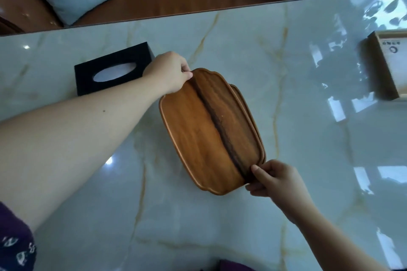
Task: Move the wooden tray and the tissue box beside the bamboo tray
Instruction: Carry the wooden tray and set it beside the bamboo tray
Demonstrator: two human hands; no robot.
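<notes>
Both hands' fingers clamp wooden tray [209,132] ends | tissue box [112,70] behind left hand [169,72] | bamboo tray [392,64] far right

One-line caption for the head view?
Both hands grip the wooden tray at opposite ends; tissue box waits behind.

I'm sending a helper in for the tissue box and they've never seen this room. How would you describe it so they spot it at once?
Start at the marble table in front of the sofa. Near its far left side, beside the left hand gripping the wooden tray, sits the tissue box. It is the only black thing there, a cube with an oval white opening on top.
</notes>
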